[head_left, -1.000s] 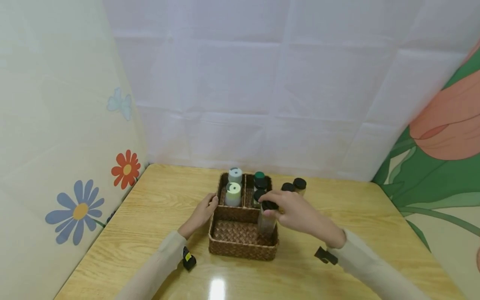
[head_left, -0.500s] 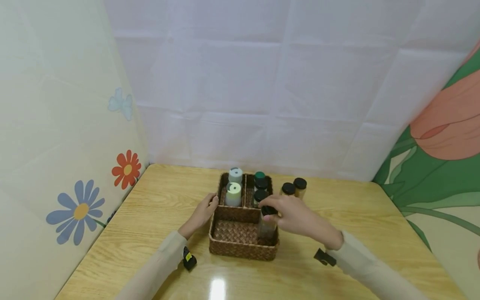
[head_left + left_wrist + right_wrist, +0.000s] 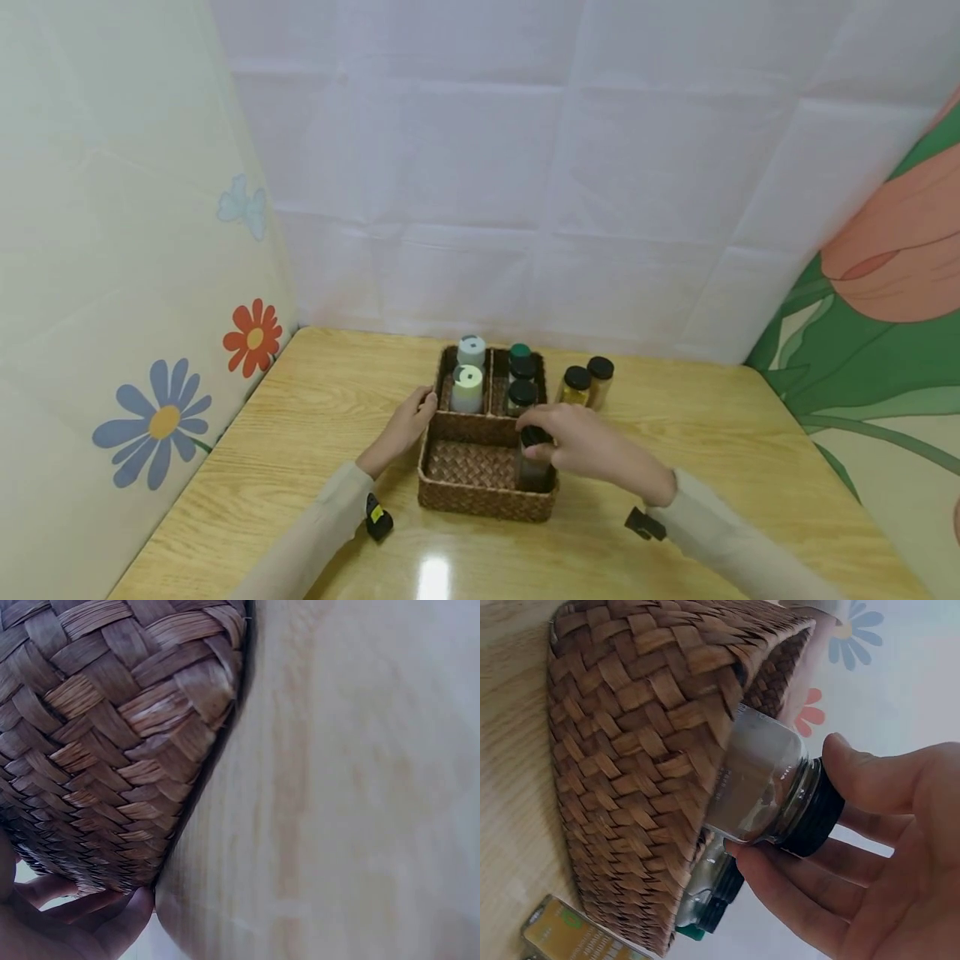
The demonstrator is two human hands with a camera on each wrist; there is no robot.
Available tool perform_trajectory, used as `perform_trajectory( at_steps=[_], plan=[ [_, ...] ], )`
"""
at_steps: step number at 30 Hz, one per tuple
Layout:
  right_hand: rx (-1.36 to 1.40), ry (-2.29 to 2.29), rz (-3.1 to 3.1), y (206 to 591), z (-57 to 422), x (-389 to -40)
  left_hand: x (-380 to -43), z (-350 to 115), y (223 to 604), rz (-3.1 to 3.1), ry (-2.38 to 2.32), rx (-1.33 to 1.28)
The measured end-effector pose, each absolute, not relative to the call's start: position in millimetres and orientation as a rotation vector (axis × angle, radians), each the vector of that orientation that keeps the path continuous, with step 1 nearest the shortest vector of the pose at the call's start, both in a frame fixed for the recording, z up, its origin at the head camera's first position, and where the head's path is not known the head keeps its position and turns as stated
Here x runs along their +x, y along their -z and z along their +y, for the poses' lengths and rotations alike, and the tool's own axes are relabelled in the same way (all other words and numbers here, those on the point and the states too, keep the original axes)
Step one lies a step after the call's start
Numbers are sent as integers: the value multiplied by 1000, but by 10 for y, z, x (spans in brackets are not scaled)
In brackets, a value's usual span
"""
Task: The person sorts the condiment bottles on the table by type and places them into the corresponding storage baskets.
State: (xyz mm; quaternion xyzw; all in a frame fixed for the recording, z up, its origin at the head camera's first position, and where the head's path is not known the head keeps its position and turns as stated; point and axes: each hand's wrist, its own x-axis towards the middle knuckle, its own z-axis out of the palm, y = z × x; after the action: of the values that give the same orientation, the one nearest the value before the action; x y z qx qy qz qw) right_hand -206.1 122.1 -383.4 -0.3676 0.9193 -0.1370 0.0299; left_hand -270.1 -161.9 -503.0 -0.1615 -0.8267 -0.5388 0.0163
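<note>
A brown woven basket (image 3: 487,502) with three compartments sits on the table. My right hand (image 3: 592,448) pinches the black lid of a clear glass spice jar (image 3: 761,776), thumb on one side and fingers on the other. That jar stands in the front compartment's right end, its lower part behind the basket wall. My left hand (image 3: 403,427) rests against the basket's left outer side; in the left wrist view its fingers (image 3: 124,922) touch the weave low down near the table.
Two pale-topped bottles (image 3: 467,392) stand in the back left compartment. Several jars, including a black-lidded jar (image 3: 522,394) and a green-lidded one (image 3: 519,352), fill the back right. Outside, a yellow-filled jar (image 3: 575,388) and a tan-filled jar (image 3: 601,383) stand right of the basket.
My right hand has lowered the jar further into the front compartment's right end, moving slightly toward me. The left hand and the basket have stayed in place.
</note>
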Motion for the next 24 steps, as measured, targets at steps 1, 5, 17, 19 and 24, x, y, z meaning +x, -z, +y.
perform_trajectory(
  at_steps=[1, 5, 17, 19, 24],
  plan=[
    [-1132, 418, 2832, 3849, 1220, -2068, -2701, -1619, 5032, -2572, 1675, -503],
    [-1120, 407, 2833, 3883, 1215, -2086, -2714, -1622, 5045, -2575, 1673, -513],
    [-1112, 363, 2846, 3933, 1204, -2107, -2737, -1638, 5048, -2589, 1694, -520],
    [-1103, 342, 2847, 3936, 1189, -2109, -2735, -1641, 5051, -2586, 1697, -519],
    [-1042, 298, 2840, 3919, 1140, -2103, -2737, -1634, 5066, -2559, 1690, -520]
  ],
)
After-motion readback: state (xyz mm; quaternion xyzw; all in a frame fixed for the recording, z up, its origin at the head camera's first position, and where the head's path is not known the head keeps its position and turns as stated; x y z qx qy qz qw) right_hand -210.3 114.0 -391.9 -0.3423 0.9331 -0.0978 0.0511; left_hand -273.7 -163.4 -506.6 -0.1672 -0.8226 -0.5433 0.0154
